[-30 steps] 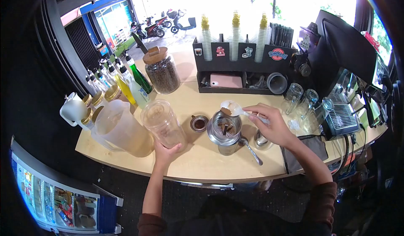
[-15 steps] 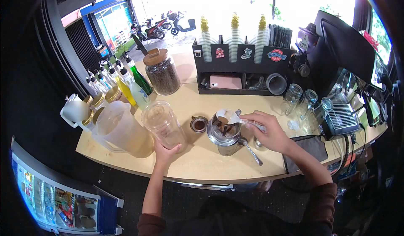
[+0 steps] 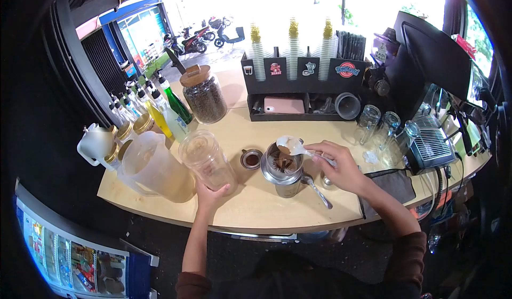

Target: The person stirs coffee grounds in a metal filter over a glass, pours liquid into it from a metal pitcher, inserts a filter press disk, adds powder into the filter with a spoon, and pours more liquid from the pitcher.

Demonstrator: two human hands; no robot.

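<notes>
My left hand [image 3: 212, 193] is wrapped round the lower part of a clear plastic jar [image 3: 205, 157], which stands on the counter. Between the fingers of my right hand [image 3: 338, 164] is the handle of a whitish spoon [image 3: 298, 147], its bowl smeared with brown grounds. The spoon bowl hangs over a metal drip coffee filter [image 3: 281, 177], inside which brown grounds lie. Under the filter a glass [image 3: 288, 191] shows in part. A metal spoon [image 3: 318, 193] rests to its right, and a small metal dish [image 3: 250, 159] with a dark centre sits left of it.
A frosted pitcher [image 3: 154, 168] stands left of the jar, with pump bottles [image 3: 173, 118] and a jar of coffee beans [image 3: 205, 100] behind. At the back is a black organizer [image 3: 298, 115] with stacked cups. Glass mugs [image 3: 388, 127] and a dark cloth [image 3: 392, 191] are on the right.
My right hand has raised and tipped the spoon slightly, and more brown grounds show in the filter. The left hand stays on the jar. The camera view has shifted a little.
</notes>
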